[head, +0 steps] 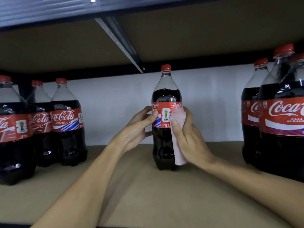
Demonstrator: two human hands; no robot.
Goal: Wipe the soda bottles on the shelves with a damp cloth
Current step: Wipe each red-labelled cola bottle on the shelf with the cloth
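A brown shelf board (148, 195) runs across the view, with a white back wall (123, 104) behind it and the dark underside of the shelf above (65, 46) overhead. The largest things are the cola bottles at the right edge (279, 129), clustered close together, and another cluster at the left edge (41, 129). Both clusters stand upright and well apart from the middle.

Between them, alone toward the back of the board, stands the bottle in hand (164, 142), upright with its cap on. The left hand (139, 129) curls round its left side at the label and steadies it. The right hand (189, 137) holds a folded pink cloth (178, 150) pressed flat along the bottle's right side, thumb on the cloth at the front.

The job looks to be midway through this one bottle, with its right flank under the cloth. Nothing shows whether the side clusters are wiped, so they may all remain.
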